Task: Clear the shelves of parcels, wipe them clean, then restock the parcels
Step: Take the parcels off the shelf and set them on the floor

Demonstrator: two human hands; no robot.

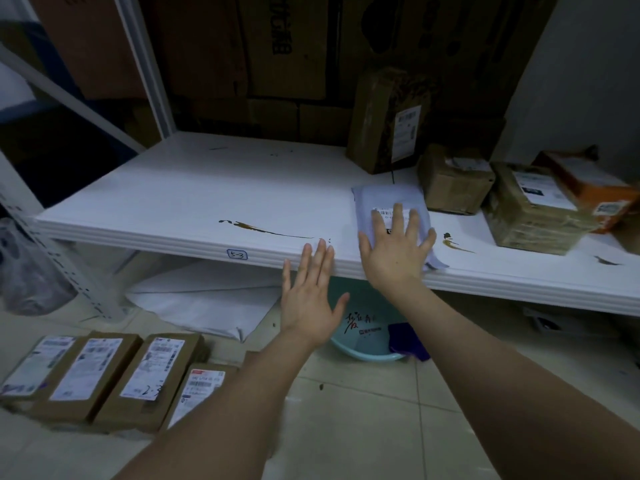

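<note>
A white shelf (194, 195) labelled 5-3 carries brown streaks near its front edge. On its right half lies a flat grey mailer bag (384, 199); my right hand (394, 251) rests flat on it with fingers spread. My left hand (308, 292) hovers open at the shelf's front edge, fingertips touching the lip, holding nothing. Behind the mailer stand a tall brown parcel (384, 123), a small taped box (453, 178), a larger taped box (533, 209) and an orange box (588, 181).
Several flat cardboard parcels (93, 372) lie on the tiled floor at the lower left. A teal basin (363, 337) with a purple cloth (405, 341) sits under the shelf, beside a white bag (204, 299). Large cartons stand behind the shelf. A metal upright (149, 64) frames the left.
</note>
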